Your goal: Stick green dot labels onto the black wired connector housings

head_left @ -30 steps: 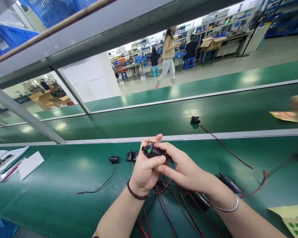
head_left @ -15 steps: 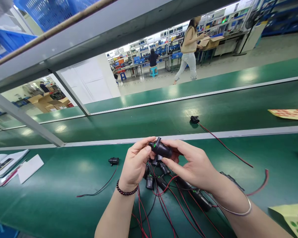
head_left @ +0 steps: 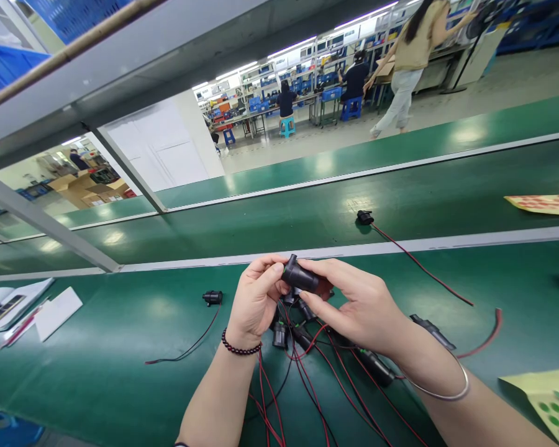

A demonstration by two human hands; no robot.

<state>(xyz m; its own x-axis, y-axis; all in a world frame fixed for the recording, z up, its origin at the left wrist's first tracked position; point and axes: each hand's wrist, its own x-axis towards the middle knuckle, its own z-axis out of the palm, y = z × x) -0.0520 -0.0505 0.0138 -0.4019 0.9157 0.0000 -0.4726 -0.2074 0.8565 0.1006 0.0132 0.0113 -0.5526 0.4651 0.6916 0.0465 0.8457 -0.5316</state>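
A small black pump (head_left: 302,275) with a stub nozzle is held in front of me, above the bench. My left hand (head_left: 256,295) pinches its nozzle end between thumb and fingers. Around the body's other end close the thumb and fingers of my right hand (head_left: 354,301). Beneath both hands lies a heap of similar black pumps (head_left: 280,335) with red and black wires, partly hidden by my hands. Another pump (head_left: 212,298) lies alone to the left, its wire trailing toward me.
On the strip behind the bench rests one wired pump (head_left: 365,217). A notebook (head_left: 23,301) and white card (head_left: 58,313) lie at left. A sheet with green dots (head_left: 547,397) is at right. Metal posts (head_left: 51,223) and an overhead shelf frame the bench; a person (head_left: 414,56) walks beyond.
The held pump has turned slightly, its green-marked end now more covered by my left fingers. Both hands keep their grip. The person in the background has moved right.
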